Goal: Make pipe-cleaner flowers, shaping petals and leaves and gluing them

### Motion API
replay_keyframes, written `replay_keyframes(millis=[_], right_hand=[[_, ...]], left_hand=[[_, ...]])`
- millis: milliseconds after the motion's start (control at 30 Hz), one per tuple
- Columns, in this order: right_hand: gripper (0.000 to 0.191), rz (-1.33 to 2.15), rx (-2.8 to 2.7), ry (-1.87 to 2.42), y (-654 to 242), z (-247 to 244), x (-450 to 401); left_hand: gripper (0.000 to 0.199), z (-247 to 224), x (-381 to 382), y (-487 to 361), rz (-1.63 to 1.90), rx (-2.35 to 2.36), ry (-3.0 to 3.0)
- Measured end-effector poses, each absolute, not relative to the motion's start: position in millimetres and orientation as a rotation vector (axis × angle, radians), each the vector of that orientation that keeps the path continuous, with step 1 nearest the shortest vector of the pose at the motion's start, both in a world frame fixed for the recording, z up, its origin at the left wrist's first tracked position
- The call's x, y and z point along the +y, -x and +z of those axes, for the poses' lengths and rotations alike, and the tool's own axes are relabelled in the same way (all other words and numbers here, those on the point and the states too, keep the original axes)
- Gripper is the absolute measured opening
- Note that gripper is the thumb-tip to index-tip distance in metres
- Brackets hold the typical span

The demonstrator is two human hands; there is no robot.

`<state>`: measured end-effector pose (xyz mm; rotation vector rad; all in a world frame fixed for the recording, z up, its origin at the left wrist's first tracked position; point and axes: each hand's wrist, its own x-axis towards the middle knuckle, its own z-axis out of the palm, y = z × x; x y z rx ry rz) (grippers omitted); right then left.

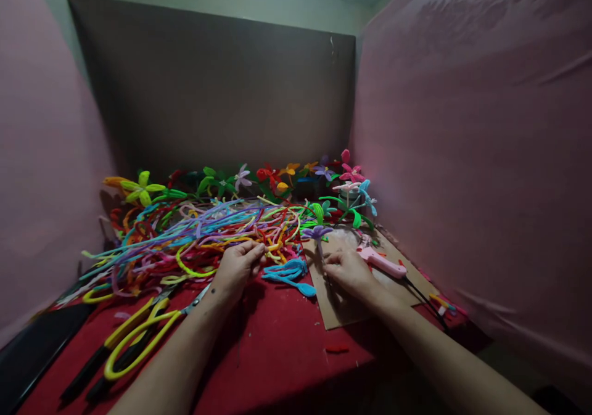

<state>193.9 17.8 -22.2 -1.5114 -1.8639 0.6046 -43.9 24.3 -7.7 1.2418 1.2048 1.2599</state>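
Note:
My right hand [346, 271] pinches the stem of a purple flower [317, 233], which stands upright over the left edge of a cardboard sheet. Closed fingertips of my left hand [241, 264] are at the front of a large heap of coloured pipe cleaners [203, 233]; what they hold, if anything, is too small to make out. Between my hands lies a blue pipe-cleaner bundle [287, 271] with a leaf-shaped end. A pink glue gun [383, 262] rests on the cardboard [340, 316], just right of my right hand.
Yellow-handled scissors [139, 347] and pliers [123, 332] lie at the left front of the red table [272, 365]. Finished flowers [143, 188] line the back. A black object [46, 353] sits at the left edge. Pink cloth [481, 156] hangs on the right.

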Motion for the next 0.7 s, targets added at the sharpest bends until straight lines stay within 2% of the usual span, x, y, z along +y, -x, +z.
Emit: replay_keyframes(millis=[433, 700], right_hand=[[0.022, 0.246, -2.007, 1.628, -192.3, -23.8, 17.4], [0.031, 0.215, -2.039, 1.613, -194.0, -17.2, 10.0]], left_hand=[[0.031, -9.1, 25.7, 45.7, 1.200, 1.307, -1.316], [0.030, -0.9, 20.5, 39.3, 1.187, 1.344, -1.298]])
